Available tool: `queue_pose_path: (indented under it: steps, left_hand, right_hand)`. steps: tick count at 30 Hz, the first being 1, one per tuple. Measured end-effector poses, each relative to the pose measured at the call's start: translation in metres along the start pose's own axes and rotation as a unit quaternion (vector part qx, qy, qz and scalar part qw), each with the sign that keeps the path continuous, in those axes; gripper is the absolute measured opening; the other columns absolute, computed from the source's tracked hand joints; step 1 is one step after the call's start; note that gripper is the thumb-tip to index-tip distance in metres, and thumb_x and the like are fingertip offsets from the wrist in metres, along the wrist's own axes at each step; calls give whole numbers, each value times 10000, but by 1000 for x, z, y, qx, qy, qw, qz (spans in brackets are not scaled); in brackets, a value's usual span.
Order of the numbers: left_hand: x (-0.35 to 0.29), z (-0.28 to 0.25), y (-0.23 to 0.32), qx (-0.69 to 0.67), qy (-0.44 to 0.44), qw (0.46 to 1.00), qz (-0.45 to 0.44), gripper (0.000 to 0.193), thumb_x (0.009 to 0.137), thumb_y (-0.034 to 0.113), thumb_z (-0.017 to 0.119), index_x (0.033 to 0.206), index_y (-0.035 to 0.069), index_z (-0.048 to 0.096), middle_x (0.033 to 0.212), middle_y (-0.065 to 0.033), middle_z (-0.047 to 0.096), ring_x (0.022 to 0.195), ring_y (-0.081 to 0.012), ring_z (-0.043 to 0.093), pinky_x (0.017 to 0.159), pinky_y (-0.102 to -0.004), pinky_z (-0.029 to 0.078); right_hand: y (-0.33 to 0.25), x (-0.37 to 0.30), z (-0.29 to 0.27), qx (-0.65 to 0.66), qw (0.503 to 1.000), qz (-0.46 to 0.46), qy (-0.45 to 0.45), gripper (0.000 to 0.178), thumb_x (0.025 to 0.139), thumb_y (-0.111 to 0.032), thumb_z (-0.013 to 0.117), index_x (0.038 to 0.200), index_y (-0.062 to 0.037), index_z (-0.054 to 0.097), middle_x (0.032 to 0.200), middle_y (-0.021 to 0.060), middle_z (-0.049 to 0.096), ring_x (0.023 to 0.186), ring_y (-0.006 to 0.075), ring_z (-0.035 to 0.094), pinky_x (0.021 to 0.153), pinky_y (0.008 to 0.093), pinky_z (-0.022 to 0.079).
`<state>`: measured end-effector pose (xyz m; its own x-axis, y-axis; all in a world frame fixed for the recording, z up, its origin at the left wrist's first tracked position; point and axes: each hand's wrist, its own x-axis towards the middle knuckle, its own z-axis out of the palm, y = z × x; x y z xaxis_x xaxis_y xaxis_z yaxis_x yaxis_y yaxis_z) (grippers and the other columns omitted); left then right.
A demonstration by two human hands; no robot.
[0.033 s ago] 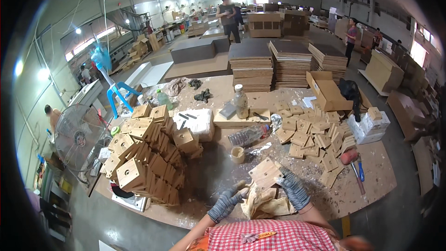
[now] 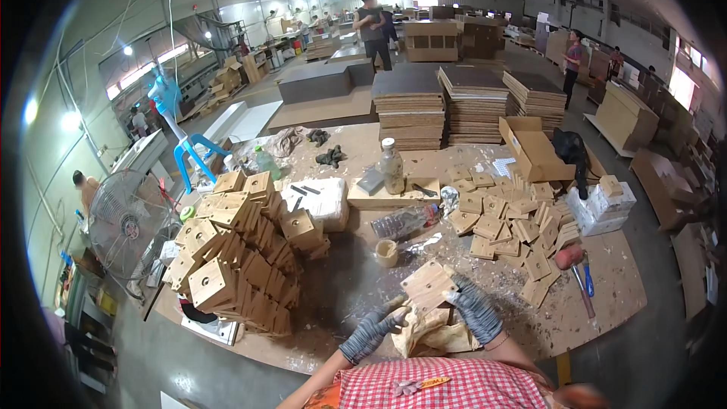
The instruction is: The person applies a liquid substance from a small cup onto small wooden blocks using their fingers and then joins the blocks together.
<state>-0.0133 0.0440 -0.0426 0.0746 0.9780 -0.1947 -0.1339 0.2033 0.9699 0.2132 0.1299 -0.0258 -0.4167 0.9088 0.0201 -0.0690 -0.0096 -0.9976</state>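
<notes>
I held a small square plywood block with drilled holes [image 2: 428,285] up in front of me, just above the near edge of the brown bench [image 2: 621,288]. My right hand [image 2: 475,307], in a grey knitted glove, was closed around the block's right edge, fingers curled over it. My left hand [image 2: 372,331], gloved the same way, was half closed on a crumpled yellowish rag [image 2: 424,333] that bunched below the block; its fingertips reached toward the block's lower left corner, though I could not tell whether they touched the wood.

To my left rose a tall heap of thick wooden blocks with round holes [image 2: 242,257], leaning against one another. To my right lay a loose scatter of flat square plywood pieces [image 2: 507,220], spread over the bench among sawdust. Between the two, near my hands, stood a small round tan cup [image 2: 386,252], and just beyond it a clear plastic bottle lying on its side [image 2: 405,222]. A hammer with a reddish head [image 2: 572,261] rested at the right, beside a blue-handled tool [image 2: 588,276].
</notes>
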Motion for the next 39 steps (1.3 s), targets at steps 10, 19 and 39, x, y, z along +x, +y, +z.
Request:
queue_pose_path:
  steps: [10,19,39]
  left_hand:
    - [36,1,5,-129,117,985,-7,426,856,323,670,1077,-39,625,978,-74,634,837,-133,594,692,-288,544]
    - [64,-42,-1,-199,219,955,-14,441,871,305,641,1113,-52,551,990,-152,630,825,-269,658,677,-378,572]
    - [58,-45,-12,-142,239,960,3,449,890,307,608,1135,-63,539,972,-161,635,793,-288,665,671,-367,575]
  right_hand:
    - [40,25,1,20,990,51,-128,555,888,-111,608,1389,-42,382,1268,115,547,1138,172,537,905,252,477]
    - [113,45,18,-421,804,-57,-415,561,852,-230,617,1367,-129,421,1337,138,474,1252,294,435,998,420,402]
    - [138,41,-6,94,977,124,-148,275,947,-145,443,1186,-64,553,939,142,641,839,247,636,720,313,548]
